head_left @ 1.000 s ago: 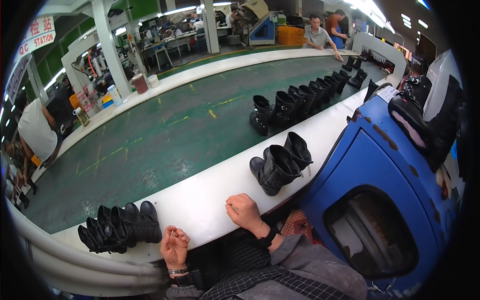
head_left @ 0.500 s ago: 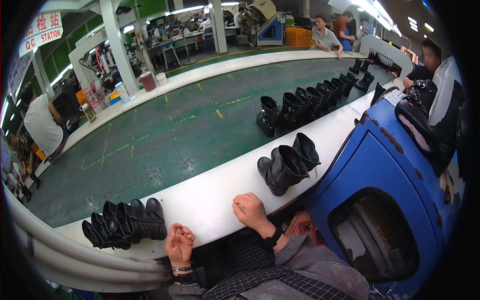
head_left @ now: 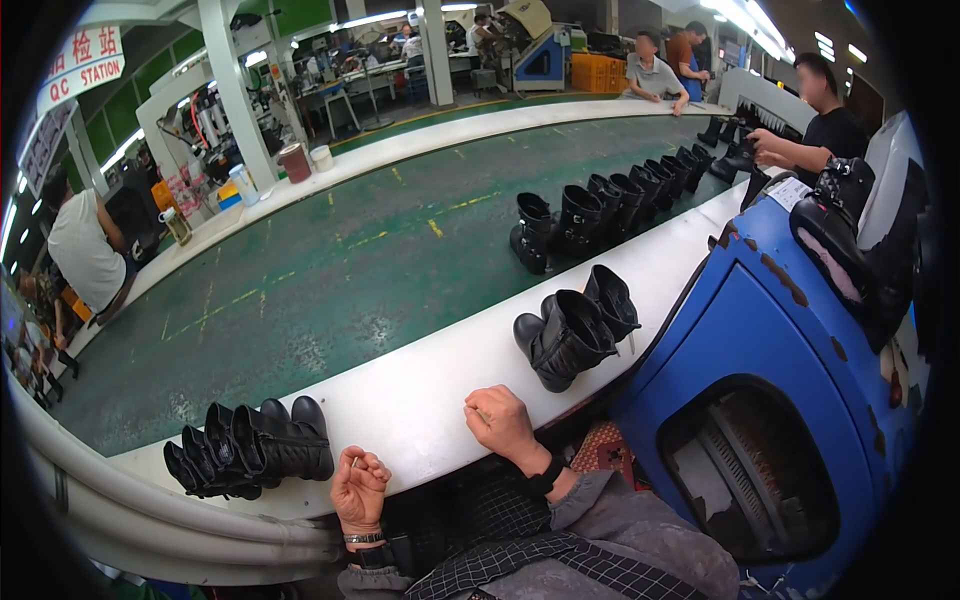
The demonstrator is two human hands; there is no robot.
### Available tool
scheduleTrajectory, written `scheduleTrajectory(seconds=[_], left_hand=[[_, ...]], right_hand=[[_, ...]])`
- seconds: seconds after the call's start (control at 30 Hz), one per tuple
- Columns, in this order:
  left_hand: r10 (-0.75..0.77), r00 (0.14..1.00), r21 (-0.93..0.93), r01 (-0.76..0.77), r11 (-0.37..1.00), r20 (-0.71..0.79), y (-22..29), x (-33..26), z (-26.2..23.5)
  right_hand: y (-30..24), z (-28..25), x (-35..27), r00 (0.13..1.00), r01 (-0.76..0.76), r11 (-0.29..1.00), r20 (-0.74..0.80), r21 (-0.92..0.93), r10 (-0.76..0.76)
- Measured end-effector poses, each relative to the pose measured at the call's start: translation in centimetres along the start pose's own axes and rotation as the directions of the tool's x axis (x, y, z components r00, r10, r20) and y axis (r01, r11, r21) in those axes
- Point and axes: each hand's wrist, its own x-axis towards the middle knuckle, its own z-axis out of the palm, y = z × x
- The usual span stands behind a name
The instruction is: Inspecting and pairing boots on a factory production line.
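My left hand [head_left: 360, 490] rests palm up at the near edge of the white ledge [head_left: 410, 420], fingers loosely curled and apart, nothing in them. Just left of it stands a cluster of black boots [head_left: 285, 445], close to my fingertips but apart from them. My right hand [head_left: 500, 422] lies on the ledge in a loose fist, with nothing visible in it. To its upper right, a few black ankle boots [head_left: 572, 345] stand upright on the ledge, not touched by my hand.
A green conveyor belt [head_left: 330, 290] runs beyond the ledge, bearing a row of buckled black boots [head_left: 580, 222]. A blue machine [head_left: 690, 345] with boots on top stands close on my right. Grey pipes [head_left: 180, 520] bend along my left. Co-workers sit around the belt.
The row of boots on the belt has shifted slightly left. At the far right a co-worker has come up into view, hands near the boots there. My hands have stayed still.
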Motion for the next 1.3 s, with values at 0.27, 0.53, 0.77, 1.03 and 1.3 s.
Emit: scheduleTrajectory(seconds=[0.27,0.53,0.77,1.03,1.3], left_hand=[[-0.008,1.000,-0.001,0.008,1.000,-0.001,0.07,0.02,0.15],[-0.010,1.000,-0.006,0.010,1.000,0.004,0.05,0.04,0.14],[-0.012,1.000,-0.007,0.012,1.000,-0.003,0.07,0.00,0.10],[0.000,1.000,0.028,0.001,1.000,-0.028,0.10,-0.09,0.34],[0.000,1.000,0.027,0.000,1.000,-0.025,0.04,-0.09,0.29]], right_hand=[[-0.01,-0.06,-0.01,1.000,0.003,1.000,0.004,0.001,-0.003],[-0.01,-0.03,0.07,1.000,-0.003,1.000,-0.002,0.012,0.003],[-0.06,-0.05,0.06,1.000,0.003,1.000,-0.005,0.006,-0.003],[-0.28,-0.16,0.12,1.000,-0.007,1.000,-0.013,0.023,0.007],[-0.05,-0.03,-0.01,1.000,-0.008,1.000,-0.001,0.022,0.008]])
